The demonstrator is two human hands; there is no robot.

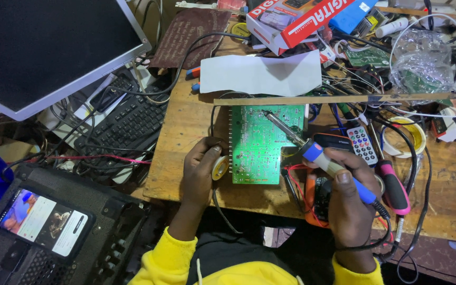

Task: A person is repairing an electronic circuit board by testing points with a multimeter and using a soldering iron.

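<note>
Head view: right hand (pixel 350 203) grasps blue-handled soldering iron (pixel 317 154), fingers wrapped round handle, metal tip resting on green circuit board (pixel 259 143) up and left of fingers. Left hand (pixel 200 168) curls round small solder spool (pixel 219 168), fingers closed on it, just beside board's left edge. Board lies flat on wooden tabletop (pixel 186 126) between both hands. Small remote (pixel 362 144) sits just above right fingers; pink-handled screwdriver (pixel 392 184) lies right of them.
</note>
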